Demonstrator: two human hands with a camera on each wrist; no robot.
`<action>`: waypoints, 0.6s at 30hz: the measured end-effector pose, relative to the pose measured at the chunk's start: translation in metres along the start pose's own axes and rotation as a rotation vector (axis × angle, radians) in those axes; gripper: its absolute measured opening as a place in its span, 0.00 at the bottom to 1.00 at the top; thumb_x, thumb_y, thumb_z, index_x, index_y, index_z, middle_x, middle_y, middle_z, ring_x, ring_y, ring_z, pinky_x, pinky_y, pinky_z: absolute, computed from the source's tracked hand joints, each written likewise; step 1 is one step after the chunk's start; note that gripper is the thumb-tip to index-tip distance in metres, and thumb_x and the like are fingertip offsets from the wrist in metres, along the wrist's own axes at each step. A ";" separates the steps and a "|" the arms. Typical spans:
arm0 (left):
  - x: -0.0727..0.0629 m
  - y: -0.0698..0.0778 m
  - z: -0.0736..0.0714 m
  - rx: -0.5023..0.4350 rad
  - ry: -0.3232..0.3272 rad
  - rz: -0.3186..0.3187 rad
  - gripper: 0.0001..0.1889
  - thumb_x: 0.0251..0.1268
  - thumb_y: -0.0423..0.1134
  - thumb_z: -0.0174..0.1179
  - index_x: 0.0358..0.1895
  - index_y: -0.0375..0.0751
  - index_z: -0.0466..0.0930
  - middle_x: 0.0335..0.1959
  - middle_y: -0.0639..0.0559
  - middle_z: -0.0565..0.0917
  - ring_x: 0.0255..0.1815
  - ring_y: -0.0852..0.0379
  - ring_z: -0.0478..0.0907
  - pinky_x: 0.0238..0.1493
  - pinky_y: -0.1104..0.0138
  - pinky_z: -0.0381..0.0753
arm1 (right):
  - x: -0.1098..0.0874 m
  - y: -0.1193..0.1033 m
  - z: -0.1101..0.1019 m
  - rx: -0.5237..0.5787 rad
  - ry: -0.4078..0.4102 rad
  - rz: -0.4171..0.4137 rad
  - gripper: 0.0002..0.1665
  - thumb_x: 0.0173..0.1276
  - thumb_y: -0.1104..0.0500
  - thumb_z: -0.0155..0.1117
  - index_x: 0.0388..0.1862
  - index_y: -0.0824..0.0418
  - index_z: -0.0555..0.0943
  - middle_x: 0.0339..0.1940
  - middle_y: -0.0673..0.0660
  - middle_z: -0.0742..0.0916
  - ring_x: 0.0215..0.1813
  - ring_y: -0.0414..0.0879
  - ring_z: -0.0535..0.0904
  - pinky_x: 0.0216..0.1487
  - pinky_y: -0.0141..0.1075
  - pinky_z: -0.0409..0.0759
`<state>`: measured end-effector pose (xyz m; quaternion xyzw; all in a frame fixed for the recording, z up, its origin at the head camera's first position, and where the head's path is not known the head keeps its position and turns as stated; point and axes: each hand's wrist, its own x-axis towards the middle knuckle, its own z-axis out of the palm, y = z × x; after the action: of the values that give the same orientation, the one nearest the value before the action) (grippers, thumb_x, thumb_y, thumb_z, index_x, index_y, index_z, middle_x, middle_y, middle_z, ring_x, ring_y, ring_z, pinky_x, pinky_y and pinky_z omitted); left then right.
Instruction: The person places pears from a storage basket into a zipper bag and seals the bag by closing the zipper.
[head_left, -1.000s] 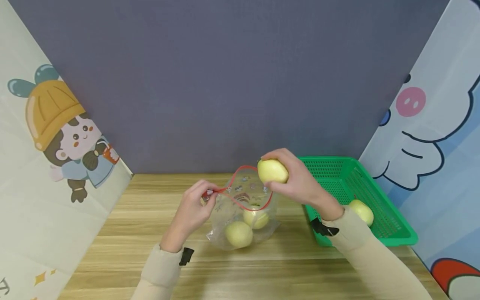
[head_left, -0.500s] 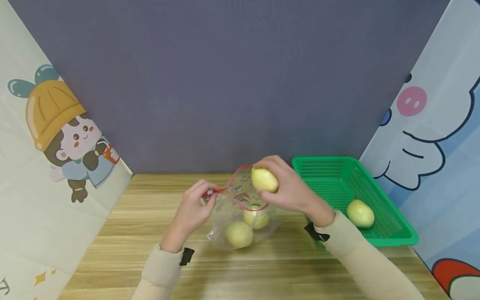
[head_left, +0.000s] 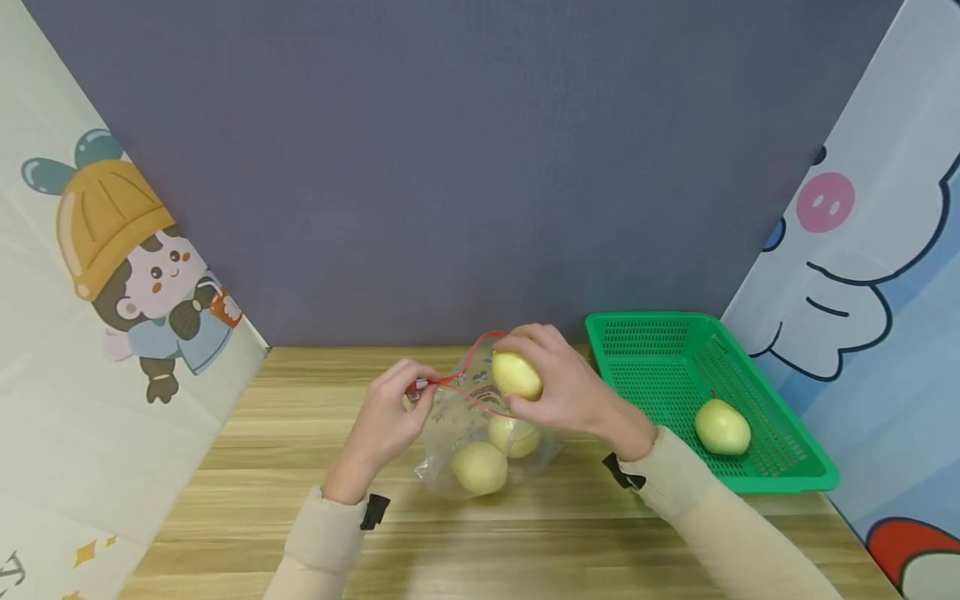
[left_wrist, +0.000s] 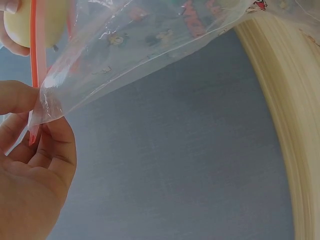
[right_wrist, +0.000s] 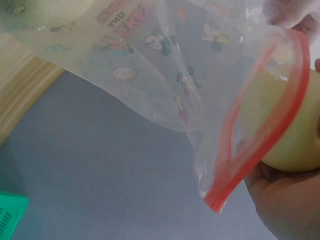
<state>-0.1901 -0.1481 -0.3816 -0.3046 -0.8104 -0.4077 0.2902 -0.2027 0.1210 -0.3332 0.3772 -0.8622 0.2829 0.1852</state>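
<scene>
My left hand [head_left: 388,417] pinches one corner of a clear zip bag [head_left: 444,429] with a red seal and small printed cartoon figures. In the left wrist view the thumb and fingers close on the end of the red seal [left_wrist: 34,60]. My right hand [head_left: 566,387] grips a pale yellow pear [head_left: 516,375] at the bag's open mouth. The right wrist view shows part of that pear [right_wrist: 280,120] behind the red seal. Lower in the bag are two more pears, a front one [head_left: 480,468] and one behind it [head_left: 516,439].
At the right stands a green plastic basket [head_left: 652,379] with one pear [head_left: 722,427] in it. The bag rests on a wooden tabletop [head_left: 315,433]. A dark grey panel [head_left: 450,167] rises behind, with cartoon-printed walls at both sides.
The right hand has moved left and down with the pear, from above the bag's right edge into its mouth. The left hand keeps its hold on the corner.
</scene>
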 end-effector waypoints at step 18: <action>-0.001 0.000 -0.001 0.000 -0.005 -0.013 0.11 0.59 0.19 0.65 0.39 0.39 0.85 0.35 0.54 0.83 0.32 0.61 0.76 0.31 0.64 0.81 | -0.001 0.003 0.012 -0.108 -0.040 -0.050 0.30 0.55 0.50 0.70 0.59 0.56 0.81 0.57 0.55 0.79 0.55 0.50 0.73 0.40 0.42 0.78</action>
<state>-0.1892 -0.1492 -0.3819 -0.3003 -0.8132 -0.4087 0.2855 -0.2051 0.1155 -0.3443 0.3935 -0.8701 0.2236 0.1951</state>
